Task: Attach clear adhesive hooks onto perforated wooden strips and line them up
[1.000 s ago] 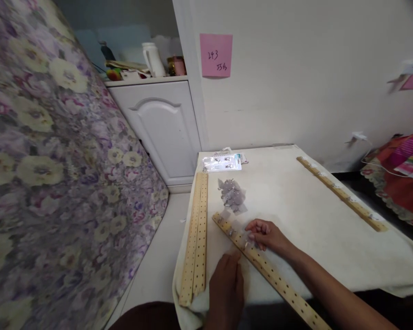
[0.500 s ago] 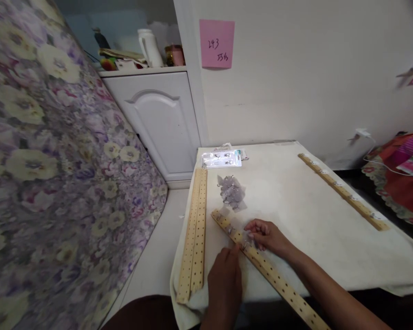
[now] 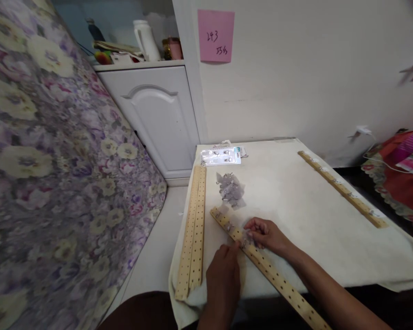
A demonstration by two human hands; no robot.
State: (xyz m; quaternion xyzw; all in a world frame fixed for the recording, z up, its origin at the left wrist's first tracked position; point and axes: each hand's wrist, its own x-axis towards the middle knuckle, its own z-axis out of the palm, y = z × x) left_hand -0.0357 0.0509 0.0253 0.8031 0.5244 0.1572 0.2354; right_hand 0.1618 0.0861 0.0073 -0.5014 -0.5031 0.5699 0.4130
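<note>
Wooden strip (image 3: 275, 275) cut off at bottom edge. Clear hook (image 3: 245, 242) by right hand (image 3: 266, 233) blurred, grip unclear. Hook pile (image 3: 231, 190) overlaps, can't count. Packet (image 3: 222, 156) print too small. Curtain (image 3: 55, 192) cropped left.

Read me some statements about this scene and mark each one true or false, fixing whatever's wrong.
1. The left hand is at the edge of a slanting wooden strip. True.
2. A green note hangs on the wall beside the cabinet. False: a pink note hangs there.
3. The right hand is on the opposite side of the slanting wooden strip from the left hand. True.
4. The table is topped with bare glass. False: a pale cloth covers it.
5. A pile of translucent pieces lies near the slanting wooden strip's far end. True.
6. Five strips lie side by side along the person's left. False: two side strips lie there.
</note>
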